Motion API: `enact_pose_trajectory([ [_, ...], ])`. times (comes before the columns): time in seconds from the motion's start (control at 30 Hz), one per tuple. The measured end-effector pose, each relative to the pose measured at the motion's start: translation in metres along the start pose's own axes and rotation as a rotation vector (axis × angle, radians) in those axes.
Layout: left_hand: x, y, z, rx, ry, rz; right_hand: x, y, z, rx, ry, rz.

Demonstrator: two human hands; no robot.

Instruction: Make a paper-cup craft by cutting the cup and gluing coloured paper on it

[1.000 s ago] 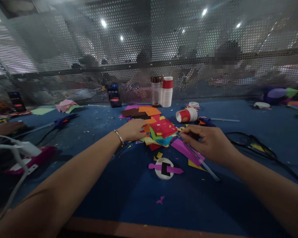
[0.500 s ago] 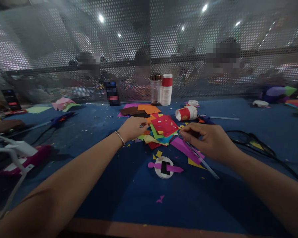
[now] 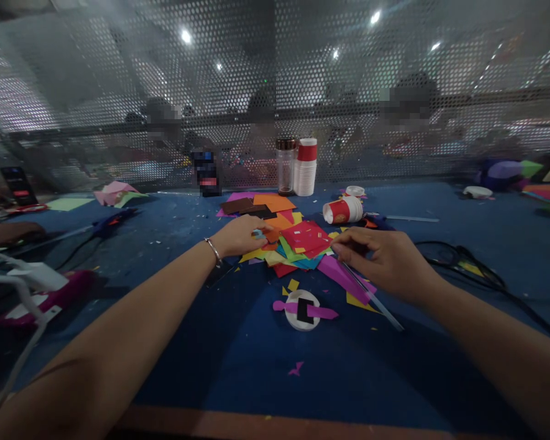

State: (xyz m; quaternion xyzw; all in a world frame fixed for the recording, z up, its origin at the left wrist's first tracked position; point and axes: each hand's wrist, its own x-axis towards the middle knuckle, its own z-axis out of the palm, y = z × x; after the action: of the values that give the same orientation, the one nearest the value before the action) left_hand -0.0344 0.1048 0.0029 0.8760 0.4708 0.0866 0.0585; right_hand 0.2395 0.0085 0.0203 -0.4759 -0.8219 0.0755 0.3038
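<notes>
My left hand [image 3: 238, 236] reaches into a heap of coloured paper scraps [image 3: 297, 241] on the blue table and pinches a small scrap at its left edge. My right hand [image 3: 385, 260] is closed round a thin grey stick [image 3: 371, 297] whose tip rests near a magenta paper piece [image 3: 343, 275]. In front of both hands lies a white round lid [image 3: 303, 310] with a magenta strip and a black square on it.
A red paper cup [image 3: 343, 211] lies on its side behind the heap. A cup stack [image 3: 305, 167] and a clear jar [image 3: 286, 165] stand by the perforated screen [image 3: 275, 91]. Black cables [image 3: 467, 263] run at the right. A glue gun [image 3: 41, 287] and another person's hand [image 3: 9, 232] are at the left.
My left hand has drawn slightly left and its fingers have closed on a small scrap. My right hand stays with the stick in it.
</notes>
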Motion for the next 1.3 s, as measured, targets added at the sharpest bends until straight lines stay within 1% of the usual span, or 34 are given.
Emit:
enact_pose_trajectory([
  [0.2,0.002,0.005,0.004,0.075,0.012,0.025,0.001,-0.001,0.0,-0.014,-0.016,-0.011],
  [0.33,0.002,0.004,0.001,0.086,0.011,0.001,0.001,-0.001,0.0,-0.008,-0.008,-0.006],
  [0.47,0.004,-0.001,-0.001,0.057,-0.009,-0.012,0.001,0.0,0.002,-0.002,-0.002,-0.007],
  [0.6,0.007,-0.003,0.002,0.022,0.016,-0.012,0.001,0.002,0.003,-0.009,0.007,-0.011],
  [0.83,0.007,-0.009,0.007,-0.052,0.047,0.051,0.001,0.002,0.002,-0.011,0.017,-0.002],
  [1.03,0.008,-0.01,0.018,-0.058,0.171,0.076,0.001,0.003,0.003,-0.015,0.019,0.001],
  [1.17,0.006,-0.007,0.021,-0.069,0.239,0.094,0.0,0.005,0.004,-0.007,0.043,-0.007],
  [1.23,0.006,-0.005,0.021,-0.064,0.305,0.087,-0.001,0.005,0.004,-0.004,0.058,-0.015],
  [1.3,0.005,-0.004,0.019,-0.059,0.396,0.067,-0.001,0.006,0.004,-0.011,0.068,-0.018],
])
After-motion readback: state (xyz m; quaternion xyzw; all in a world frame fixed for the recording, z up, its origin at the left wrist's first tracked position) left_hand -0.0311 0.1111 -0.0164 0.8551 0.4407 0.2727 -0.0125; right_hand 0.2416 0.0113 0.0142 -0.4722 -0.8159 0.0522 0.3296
